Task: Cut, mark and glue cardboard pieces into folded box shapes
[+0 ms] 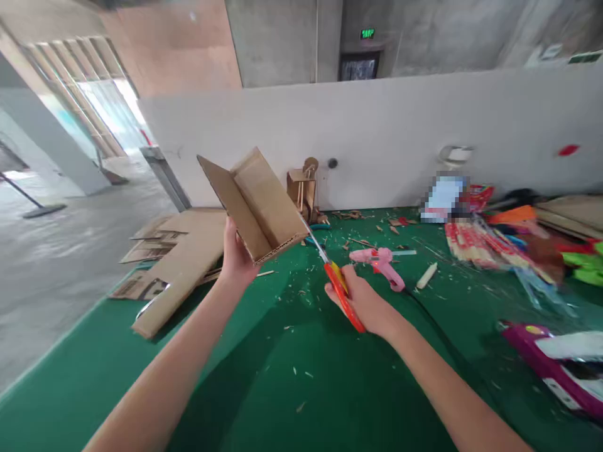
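Note:
My left hand grips a folded piece of brown cardboard by its lower left side, holding it tilted above the table. The cardboard is creased into a V-like trough, and its corrugated edge faces me. In my right hand is a pair of scissors with red and yellow handles, my fingers wrapped round them. Their blades point up and left, reaching the right edge of the cardboard. Whether the blades are cutting into it I cannot tell.
A pink glue gun with a cord lies right of the scissors, beside a whitish stick. Cardboard sheets pile up at left. A small cardboard structure stands by the wall. Wrapped sticks and a purple object lie at right.

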Motion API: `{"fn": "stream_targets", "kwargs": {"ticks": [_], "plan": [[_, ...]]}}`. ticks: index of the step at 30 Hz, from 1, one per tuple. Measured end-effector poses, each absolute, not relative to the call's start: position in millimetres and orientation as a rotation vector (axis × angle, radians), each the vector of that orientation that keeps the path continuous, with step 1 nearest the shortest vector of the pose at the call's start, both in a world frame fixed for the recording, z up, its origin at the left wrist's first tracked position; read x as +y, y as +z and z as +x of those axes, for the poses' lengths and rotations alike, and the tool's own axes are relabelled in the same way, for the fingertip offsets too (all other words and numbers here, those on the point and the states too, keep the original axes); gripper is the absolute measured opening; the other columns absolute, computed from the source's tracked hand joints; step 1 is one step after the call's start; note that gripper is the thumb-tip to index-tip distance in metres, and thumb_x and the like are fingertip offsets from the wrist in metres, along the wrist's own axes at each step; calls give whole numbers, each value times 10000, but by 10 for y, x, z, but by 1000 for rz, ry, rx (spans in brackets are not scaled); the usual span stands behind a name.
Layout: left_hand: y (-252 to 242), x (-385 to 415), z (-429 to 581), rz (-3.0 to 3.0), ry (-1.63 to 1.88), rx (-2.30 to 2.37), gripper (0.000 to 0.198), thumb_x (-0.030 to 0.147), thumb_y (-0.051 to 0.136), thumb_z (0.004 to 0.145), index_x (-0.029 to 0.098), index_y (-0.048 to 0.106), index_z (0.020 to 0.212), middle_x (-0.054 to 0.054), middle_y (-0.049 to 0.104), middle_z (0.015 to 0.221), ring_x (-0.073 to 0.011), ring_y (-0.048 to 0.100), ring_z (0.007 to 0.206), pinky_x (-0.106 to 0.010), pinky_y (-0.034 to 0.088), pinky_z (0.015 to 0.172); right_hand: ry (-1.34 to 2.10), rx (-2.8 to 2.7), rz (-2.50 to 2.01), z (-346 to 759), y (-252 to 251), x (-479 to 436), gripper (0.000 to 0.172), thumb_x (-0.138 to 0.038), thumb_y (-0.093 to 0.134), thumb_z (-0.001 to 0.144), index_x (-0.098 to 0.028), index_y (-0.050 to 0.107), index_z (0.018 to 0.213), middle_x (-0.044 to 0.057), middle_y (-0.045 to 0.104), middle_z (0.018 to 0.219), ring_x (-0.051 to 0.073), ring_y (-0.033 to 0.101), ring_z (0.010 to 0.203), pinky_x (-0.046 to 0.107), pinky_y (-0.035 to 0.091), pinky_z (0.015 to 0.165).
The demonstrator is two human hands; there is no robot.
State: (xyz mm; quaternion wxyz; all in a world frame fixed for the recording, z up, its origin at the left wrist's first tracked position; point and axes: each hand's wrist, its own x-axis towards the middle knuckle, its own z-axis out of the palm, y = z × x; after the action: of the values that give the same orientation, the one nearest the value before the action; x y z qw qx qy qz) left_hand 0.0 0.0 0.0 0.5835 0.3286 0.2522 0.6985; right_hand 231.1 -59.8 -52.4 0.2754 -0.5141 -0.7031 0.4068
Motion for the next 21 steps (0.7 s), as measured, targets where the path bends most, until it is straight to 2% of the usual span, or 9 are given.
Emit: {"fn": "stream_targets", "kwargs": {"ticks": [5, 13, 17, 21], "plan": [[-34, -6, 18, 761, 1637, 593, 469, 592, 531, 807, 253, 639, 1113, -14, 633, 1259, -297, 403, 1337, -450, 419, 1065, 1081, -1909, -1392, 2318, -395, -627, 352, -565, 443, 888, -250, 297, 828, -25, 561, 723, 138, 526, 571, 279, 404, 532], [-42, -4, -6, 763, 1632, 551, 463, 599, 525, 813, 268, 642, 1115, -3, 674, 1181, -291, 390, 1345, -452, 400, 1077, 939, -1970, -1486, 2335, -461, -583, 301, -517, 456, 903, -241, 337, 880, 38, 644, 815, 156, 576, 602, 263, 397, 513], [-41, -5, -8, 766, 1637, 520, 410, 572, 525, 823, 275, 648, 1077, -7, 699, 1115, -294, 440, 1308, -456, 410, 1061, 841, -2019, -1542, 2310, -448, -586, 313, -534, 428, 910, -239, 332, 864, 55, 651, 789, 185, 592, 622, 267, 379, 513], [-51, -5, -19, 763, 1582, 463, 446, 581, 529, 814, 255, 638, 1097, -17, 690, 1129, -317, 487, 1258, -472, 405, 1057, 767, -2054, -1611, 2275, -451, -596, 292, -512, 419, 918, -233, 341, 885, 88, 651, 816, 210, 610, 653, 273, 374, 534]]}}
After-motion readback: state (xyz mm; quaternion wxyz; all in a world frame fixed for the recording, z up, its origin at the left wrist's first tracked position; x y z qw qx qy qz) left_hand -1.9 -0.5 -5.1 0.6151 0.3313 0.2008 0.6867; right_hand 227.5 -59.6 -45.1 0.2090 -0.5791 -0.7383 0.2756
